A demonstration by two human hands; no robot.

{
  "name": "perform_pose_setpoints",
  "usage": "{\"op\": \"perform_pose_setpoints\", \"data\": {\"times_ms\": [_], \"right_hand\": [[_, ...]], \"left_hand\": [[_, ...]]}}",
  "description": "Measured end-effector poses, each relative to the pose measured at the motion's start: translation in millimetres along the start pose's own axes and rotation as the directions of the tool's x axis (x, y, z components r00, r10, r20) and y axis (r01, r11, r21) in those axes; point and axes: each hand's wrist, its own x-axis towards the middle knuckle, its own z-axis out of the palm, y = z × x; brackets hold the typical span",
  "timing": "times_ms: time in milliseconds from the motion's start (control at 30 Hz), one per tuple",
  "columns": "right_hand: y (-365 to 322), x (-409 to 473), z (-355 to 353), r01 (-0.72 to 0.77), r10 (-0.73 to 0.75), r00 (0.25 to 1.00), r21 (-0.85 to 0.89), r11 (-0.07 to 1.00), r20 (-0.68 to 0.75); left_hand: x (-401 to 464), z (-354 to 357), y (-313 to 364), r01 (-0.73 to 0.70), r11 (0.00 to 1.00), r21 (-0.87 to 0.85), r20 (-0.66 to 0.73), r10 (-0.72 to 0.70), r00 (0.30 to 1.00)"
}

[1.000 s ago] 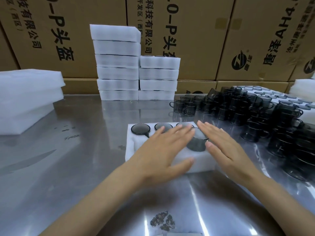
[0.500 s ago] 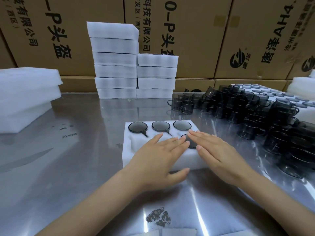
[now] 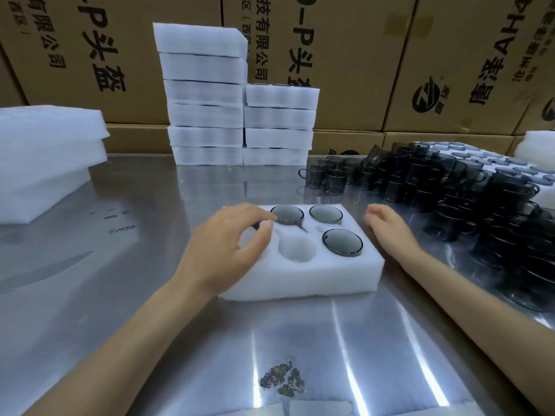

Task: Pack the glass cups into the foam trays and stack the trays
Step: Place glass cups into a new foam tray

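A white foam tray [image 3: 300,280] lies on the steel table in front of me. Dark glass cups sit in its back middle pocket [image 3: 286,214], back right pocket [image 3: 326,212] and front right pocket [image 3: 342,241]. The front middle pocket [image 3: 297,250] is empty. My left hand [image 3: 222,250] hovers over the tray's left part with loosely curled fingers and hides the pockets there. My right hand [image 3: 390,229] lies beside the tray's right edge, fingers relaxed, holding nothing.
Many loose dark cups [image 3: 450,190] crowd the table on the right. Two stacks of foam trays [image 3: 204,94] [image 3: 279,124] stand at the back before cardboard boxes [image 3: 360,55]. Foam sheets [image 3: 45,157] are piled on the left.
Both hands lay flat together on the tray's front. They have lifted and parted, the left toward the tray's left side and the right off its right edge.
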Motion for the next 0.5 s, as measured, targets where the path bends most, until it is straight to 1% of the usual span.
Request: {"op": "perform_pose_setpoints", "data": {"times_ms": [33, 67, 167, 267, 367, 500], "right_hand": [[-2, 11, 6, 0.003, -0.003, 1.0, -0.036, 0.999, 0.002], [-4, 22, 12, 0.016, -0.016, 1.0, -0.072, 0.997, 0.005], [-10, 52, 30, 0.08, -0.077, 0.997, -0.185, 0.979, 0.02], [-11, 77, 43, 0.158, -0.157, 0.987, -0.251, 0.955, 0.023], [-8, 94, 49, 0.15, -0.164, 0.986, -0.295, 0.944, -0.023], [-5, 106, 51, 0.1, -0.134, 0.989, -0.36, 0.928, -0.07]], "left_hand": [[-1, 2, -1, 0.009, 1.0, -0.023, 0.016, -0.009, 1.0], [-2, 4, -1, -0.02, 1.0, -0.016, 0.027, 0.021, 0.999], [-5, 9, -2, -0.208, 0.976, 0.073, 0.062, 0.203, 0.977], [-5, 11, -8, -0.33, 0.929, 0.166, 0.109, 0.316, 0.943], [-2, 13, -11, -0.373, 0.907, 0.196, 0.137, 0.351, 0.926], [0, 18, -12, -0.38, 0.898, 0.221, 0.11, 0.364, 0.925]]}}
